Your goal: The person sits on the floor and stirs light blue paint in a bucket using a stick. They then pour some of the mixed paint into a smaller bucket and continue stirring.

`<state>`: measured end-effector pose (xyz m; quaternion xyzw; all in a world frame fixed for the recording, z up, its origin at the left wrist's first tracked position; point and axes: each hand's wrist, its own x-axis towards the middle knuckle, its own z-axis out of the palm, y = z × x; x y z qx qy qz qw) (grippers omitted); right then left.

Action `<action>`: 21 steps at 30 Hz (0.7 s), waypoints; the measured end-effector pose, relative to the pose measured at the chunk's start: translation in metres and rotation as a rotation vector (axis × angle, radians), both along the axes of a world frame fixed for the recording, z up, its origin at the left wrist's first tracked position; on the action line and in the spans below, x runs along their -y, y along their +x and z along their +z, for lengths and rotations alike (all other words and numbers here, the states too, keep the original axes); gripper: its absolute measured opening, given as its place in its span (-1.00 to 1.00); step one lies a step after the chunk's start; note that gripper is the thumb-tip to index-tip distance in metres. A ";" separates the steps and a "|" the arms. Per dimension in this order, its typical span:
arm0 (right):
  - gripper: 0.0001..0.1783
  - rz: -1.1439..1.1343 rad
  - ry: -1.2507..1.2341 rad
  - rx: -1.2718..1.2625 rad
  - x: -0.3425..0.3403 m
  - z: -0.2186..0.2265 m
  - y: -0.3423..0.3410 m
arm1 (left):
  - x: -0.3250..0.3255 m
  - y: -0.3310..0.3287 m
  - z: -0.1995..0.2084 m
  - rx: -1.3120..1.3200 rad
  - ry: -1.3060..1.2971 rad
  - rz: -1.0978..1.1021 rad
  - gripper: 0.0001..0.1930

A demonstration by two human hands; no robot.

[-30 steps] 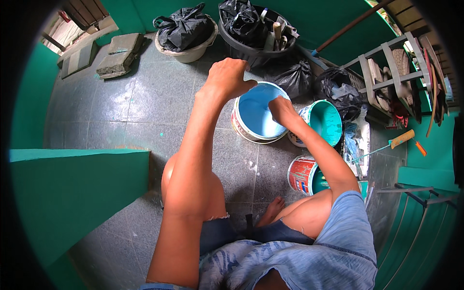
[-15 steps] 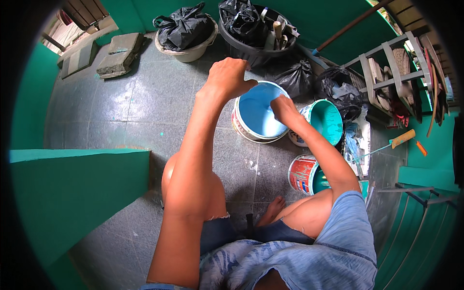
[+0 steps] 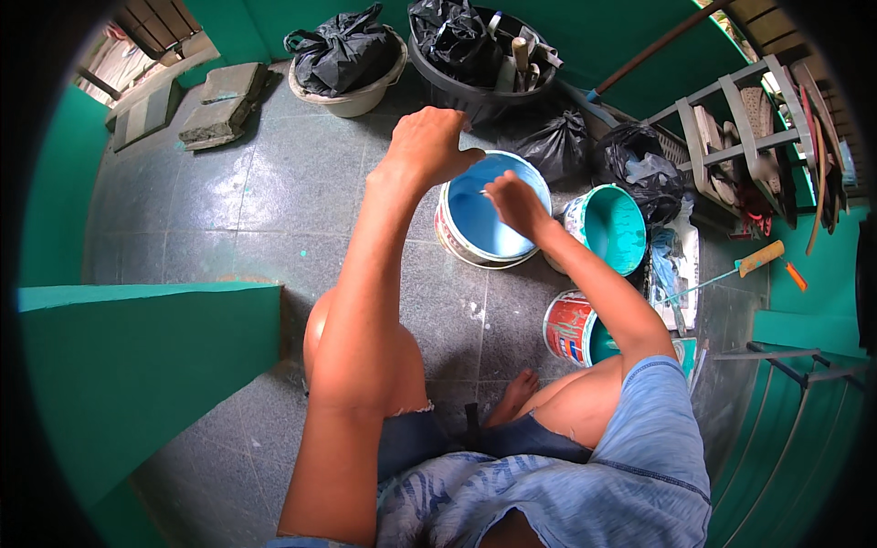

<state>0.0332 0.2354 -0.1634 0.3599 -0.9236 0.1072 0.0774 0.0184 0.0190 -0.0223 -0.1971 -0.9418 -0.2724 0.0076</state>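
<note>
Grey tiled floor (image 3: 228, 210), green walls all round, clutter along the far edge. Person is crouching, both arms reaching to a white bucket (image 3: 454, 239) sitting on the tiles just ahead of the knees.

Left hand (image 3: 427, 144) is hovering over the bucket's near-left rim, fingers (image 3: 461, 157) curled together and pointing down at the rim; can't tell whether they're pinching anything. Right hand (image 3: 514, 203) is sitting over the bucket's mouth, fingers bunched, gripping something thin and pale that is poking out toward the left; too small to tell what it is. The two hands are close but apart.

Containers:
- bucket: holding light blue paint, inner wall coated the same colour.
- teal pail (image 3: 610, 228): standing just right of the bucket, touching or nearly so, inside coated teal.
- red tin (image 3: 568, 327): standing nearer the person, beside the right forearm, teal showing inside.
- pale tub (image 3: 352, 96) at the far edge: holding a black bag (image 3: 343, 53).
- dark tub (image 3: 484, 91) next to it: holding another black bag and some rolled sticks.

Paint roller (image 3: 761, 258) with an orange handle is lying on the floor to the right, near a grey rack (image 3: 731, 128).
</note>
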 end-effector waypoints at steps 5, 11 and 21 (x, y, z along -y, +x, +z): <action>-0.89 -0.176 0.422 0.359 -0.007 0.027 0.007 | 0.003 0.002 -0.002 -0.042 0.005 0.013 -0.65; -0.86 0.001 -0.002 0.685 0.008 0.029 0.008 | 0.000 -0.001 0.001 0.018 -0.023 0.004 -0.65; -0.81 -0.196 0.180 0.457 -0.013 0.023 0.004 | 0.003 0.000 0.002 0.029 -0.091 0.006 -0.58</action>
